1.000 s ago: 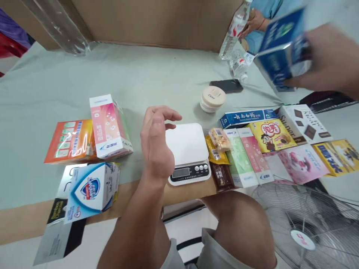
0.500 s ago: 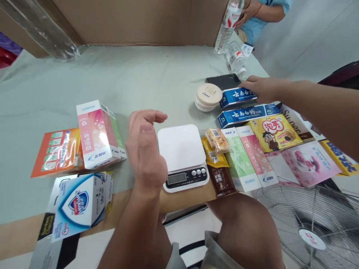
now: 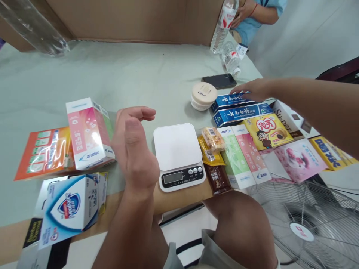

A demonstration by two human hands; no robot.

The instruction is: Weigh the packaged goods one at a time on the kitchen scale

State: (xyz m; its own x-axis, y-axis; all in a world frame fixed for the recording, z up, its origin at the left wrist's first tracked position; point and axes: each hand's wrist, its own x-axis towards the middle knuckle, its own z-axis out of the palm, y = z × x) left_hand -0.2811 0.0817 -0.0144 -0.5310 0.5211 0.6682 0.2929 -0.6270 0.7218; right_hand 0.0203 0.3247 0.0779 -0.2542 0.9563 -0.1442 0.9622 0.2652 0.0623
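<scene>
My left hand [image 3: 136,149] hovers at the left side of the white kitchen scale [image 3: 178,147], fingers loosely bent and apart, holding nothing. The scale's pan is bare and its display looks blank. At the right, my right hand [image 3: 249,89] lies with stretched fingers along the far edge of a blue toothpaste box [image 3: 227,100], covering part of it. A second blue toothpaste box [image 3: 238,114] lies right against its near side. Beside their left ends sits a round cream Dove tub [image 3: 203,96].
Snack packets [image 3: 213,140], a green-white box [image 3: 237,158], a pink box [image 3: 251,153] and a yellow snack box [image 3: 266,130] lie right of the scale. Leftward are a pink carton [image 3: 88,134], an orange pack [image 3: 46,153] and a Safeguard box [image 3: 67,207]. A fan [image 3: 305,224] stands lower right.
The rear toothpaste box has come nearer, closing the gap to the other one. My right hand has flattened along its far edge. The whole view has shifted slightly.
</scene>
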